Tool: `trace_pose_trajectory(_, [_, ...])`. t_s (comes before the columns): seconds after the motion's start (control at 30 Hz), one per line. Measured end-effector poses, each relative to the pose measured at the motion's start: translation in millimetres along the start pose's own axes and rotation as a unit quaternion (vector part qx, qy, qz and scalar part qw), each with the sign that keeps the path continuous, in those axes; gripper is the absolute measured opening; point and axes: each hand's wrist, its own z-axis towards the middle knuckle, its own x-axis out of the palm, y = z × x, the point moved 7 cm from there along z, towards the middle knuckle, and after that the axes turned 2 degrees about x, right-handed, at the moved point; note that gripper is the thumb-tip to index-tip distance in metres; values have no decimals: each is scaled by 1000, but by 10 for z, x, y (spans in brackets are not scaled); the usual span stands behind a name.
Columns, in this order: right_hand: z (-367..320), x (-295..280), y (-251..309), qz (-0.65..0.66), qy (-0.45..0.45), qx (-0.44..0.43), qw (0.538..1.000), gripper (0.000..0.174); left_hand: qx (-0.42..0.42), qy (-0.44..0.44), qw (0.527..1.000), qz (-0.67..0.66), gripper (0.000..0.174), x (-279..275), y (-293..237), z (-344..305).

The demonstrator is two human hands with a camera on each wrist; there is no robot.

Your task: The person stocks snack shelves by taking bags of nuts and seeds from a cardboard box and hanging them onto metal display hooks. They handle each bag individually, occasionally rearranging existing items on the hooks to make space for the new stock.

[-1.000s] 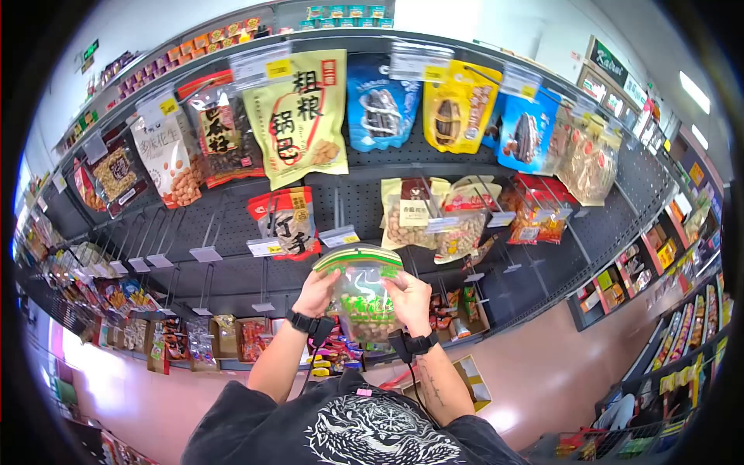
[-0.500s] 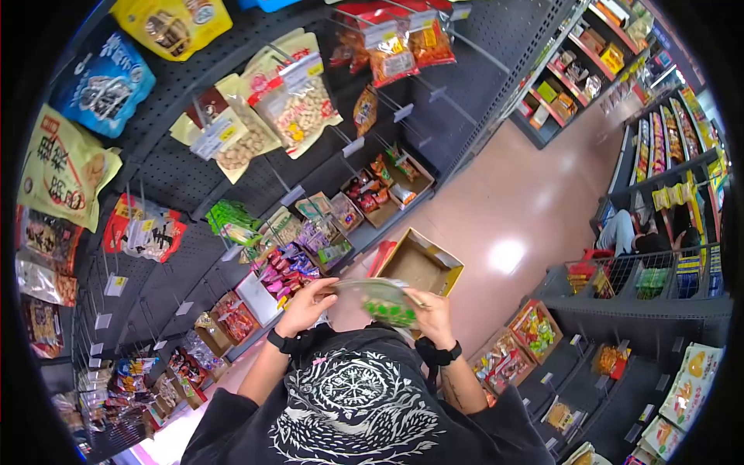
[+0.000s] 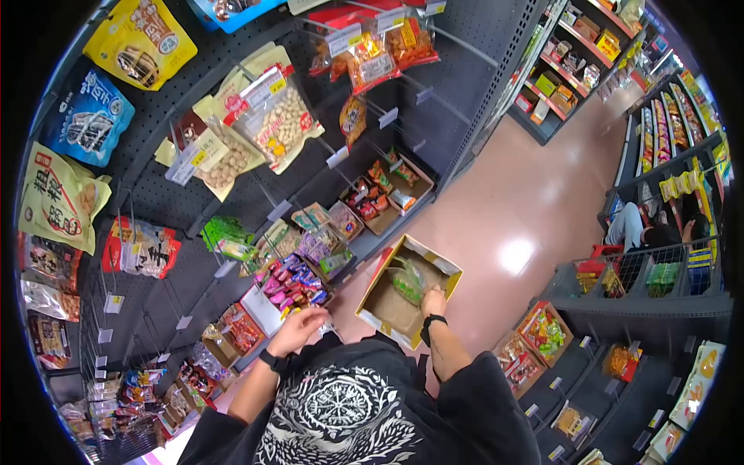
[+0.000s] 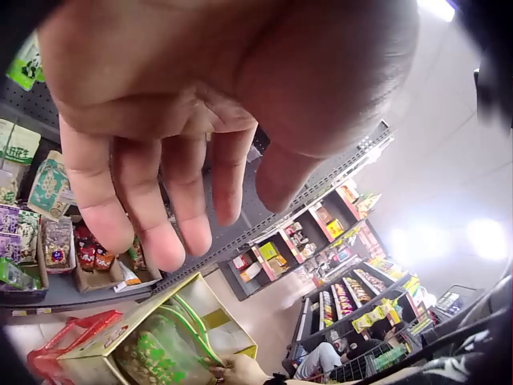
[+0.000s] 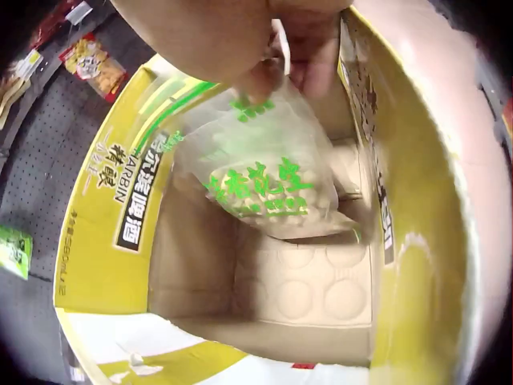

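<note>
My right hand (image 3: 434, 301) pinches the upper edge of a clear zip-top bag of peanuts (image 5: 260, 180) with green print. The bag hangs inside an open yellow and white cardboard carton (image 5: 88, 216), over its bottom with round dents. In the head view the carton (image 3: 377, 298) stands below and in front of my chest. My left hand (image 3: 301, 329) is off to the carton's left and holds nothing. Its fingers hang loosely bent in the left wrist view, with the carton and bag (image 4: 152, 353) showing below them.
Snack bags, among them a peanut bag (image 3: 283, 128), hang from the pegboard shelf (image 3: 434, 132) on the left. Boxes of small wrapped snacks (image 3: 291, 283) line its foot. A red handle (image 4: 60, 345) shows beside the carton. On the right, a person (image 3: 624, 229) is near a wire rack.
My view has turned from the shelf down and right to the carton. The peanut bag, first held in both hands, has gone down into the carton in my right hand; my left hand let go.
</note>
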Motion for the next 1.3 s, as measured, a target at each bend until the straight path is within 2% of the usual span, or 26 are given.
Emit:
trace_pose_trajectory(0.13, [-19,-77,76,-21,20,-23,999,22,-14,-24,1000,-13,24,-49,-18,-125])
trace_pose_trajectory(0.23, [-37,97,-26,-79,64,-48,994,22,29,-13,999,41,26,-78,275,-85])
trace_pose_trajectory(0.3, [-308,-238,183,-67,77,-75,992,21,3,-12,1000,-26,26,-51,278,-99])
trace_pose_trajectory(0.33, [-291,-147,110,-58,99,-75,991,25,68,-28,995,72,28,-92,194,-72])
trace_pose_trajectory(0.37, [-315,-146,13,-49,61,-60,995,33,70,-24,994,77,28,-111,170,-50])
trace_pose_trajectory(0.4, [-536,-407,167,-58,-115,-211,969,36,91,-22,990,106,29,-116,185,-11])
trace_pose_trajectory(0.43, [-516,-348,65,4,-124,-197,973,38,86,-13,992,96,30,-149,67,-32])
trace_pose_trajectory(0.5, [-662,-539,135,-57,-82,-154,983,31,104,-14,992,63,31,-192,152,40])
trace_pose_trajectory(0.53, [-684,-634,121,68,-50,-79,993,27,114,-23,992,54,31,-240,131,50])
trace_pose_trajectory(0.57, [-706,-704,104,193,-16,-1,981,25,124,-26,990,68,32,-287,101,47])
trace_pose_trajectory(0.6, [-812,-923,392,375,37,-30,926,28,131,-26,988,83,33,-307,70,1])
trace_pose_trajectory(0.63, [-936,-1208,639,368,33,-32,929,28,137,-26,987,75,33,-334,76,-29])
trace_pose_trajectory(0.7, [-1410,-2092,1621,245,-59,-239,938,31,141,-21,988,66,33,-444,70,-43])
trace_pose_trajectory(0.73, [-1264,-1939,1506,-9,-84,-248,965,36,118,23,991,54,43,-477,119,-22])
trace_pose_trajectory(0.77, [-1359,-2071,1698,-15,-92,-244,965,36,127,29,990,52,43,-536,97,-36])
trace_pose_trajectory(0.8, [-1591,-2433,2163,100,-146,-299,938,24,178,-43,980,74,52,-685,-5,-85])
trace_pose_trajectory(0.83, [-1790,-2726,2559,212,-196,-351,891,20,227,-115,963,94,63,-834,-120,-165])
trace_pose_trajectory(0.93, [-1998,-2926,3395,237,-187,-408,862,12,289,-182,938,55,82,-1317,-624,-491])
trace_pose_trajectory(0.97, [-2021,-2927,3659,256,-183,-420,851,13,333,-211,918,35,74,-1498,-818,-655])
trace_pose_trajectory(1.03, [-1977,-2801,4135,306,-166,-437,830,10,371,-143,914,-80,51,-1779,-892,-797])
trace_pose_trajectory(1.1, [-1723,-2541,4482,364,-89,-394,839,12,316,-123,892,-298,32,-2047,-779,-841])
trace_pose_trajectory(1.13, [-1595,-2388,4656,428,-33,-349,833,19,243,-193,903,-298,31,-2190,-721,-951])
trace_pose_trajectory(1.17, [-1563,-2320,4879,450,-28,-354,820,24,274,-242,884,-292,30,-2330,-527,-851])
trace_pose_trajectory(1.2, [-1538,-2249,5049,425,-25,-344,837,28,277,-258,879,-291,30,-2430,-434,-825])
trace_pose_trajectory(1.23, [-1505,-2178,5169,398,-32,-330,855,36,280,-276,873,-289,30,-2536,-362,-806])
trace_pose_trajectory(1.3, [-1615,-2180,5354,379,-122,-364,842,50,292,-291,868,-275,30,-2704,-521,-976])
